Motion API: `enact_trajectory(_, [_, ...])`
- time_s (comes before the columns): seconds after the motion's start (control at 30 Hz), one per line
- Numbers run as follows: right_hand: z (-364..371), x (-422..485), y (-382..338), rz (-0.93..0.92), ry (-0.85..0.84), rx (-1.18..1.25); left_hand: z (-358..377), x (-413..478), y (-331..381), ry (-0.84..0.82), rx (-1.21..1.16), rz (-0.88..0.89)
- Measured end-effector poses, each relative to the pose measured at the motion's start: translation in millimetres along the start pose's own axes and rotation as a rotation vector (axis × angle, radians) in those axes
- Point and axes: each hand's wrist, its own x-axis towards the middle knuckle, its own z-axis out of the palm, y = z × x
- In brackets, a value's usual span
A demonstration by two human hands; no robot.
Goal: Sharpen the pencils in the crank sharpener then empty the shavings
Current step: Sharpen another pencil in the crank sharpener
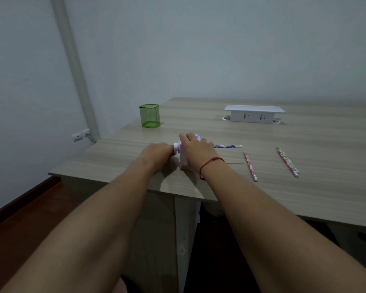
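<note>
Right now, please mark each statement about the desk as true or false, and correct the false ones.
1. The right hand rests on the sharpener. True.
2. The green cup holds pencils. False: no pencils show in it.
3. A pencil sticks out of the sharpener's right side. True.
4. The left hand lies flat, away from the sharpener. False: it is at the sharpener's left end, on the crank side.
5. The loose pencils lie left of the sharpener. False: right of it.

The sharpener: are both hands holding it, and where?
Yes. The right hand clamps the sharpener body from above; the left hand is at its crank end.
</note>
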Motion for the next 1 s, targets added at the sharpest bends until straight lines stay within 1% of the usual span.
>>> enact_trajectory(0.07, [1.2, -1.9, 1.4, -0.002, 0.024, -0.002, -6.9, 7.6, -1.8, 0.028, 0.088, 0.038])
enact_trajectory(0.13, [1.2, -2.2, 2.4, -0.003, 0.033, -0.013, -13.8, 13.3, -2.5, 0.063, 0.115, 0.048])
enact_trajectory(0.27, [-0.9, 1.8, 3.0, 0.004, 0.011, -0.016, -26.4, 21.1, -3.6, 0.207, 0.074, 0.080])
enact_trajectory(0.43, [-6.5, 4.3, -4.1, 0.050, -0.046, -0.058, -28.7, 9.4, -0.3, 0.254, -0.067, 0.077])
enact_trajectory(0.6, [-7.9, 7.6, -8.8, 0.109, -0.057, -0.023, -33.7, -15.9, 2.7, 0.292, -0.102, 0.081])
enact_trajectory(0.7, [-6.5, 9.2, -12.5, 0.143, -0.059, -0.043, -24.3, -36.2, 8.1, 0.246, -0.114, 0.065])
enact_trajectory(0.8, [-5.2, 8.8, -13.9, 0.162, -0.080, -0.061, -12.9, -49.4, 15.7, 0.153, -0.128, 0.061])
enact_trajectory(1.0, [-2.9, 10.6, -7.2, 0.143, -0.076, 0.031, -0.9, -44.7, 22.9, 0.070, -0.257, -0.080])
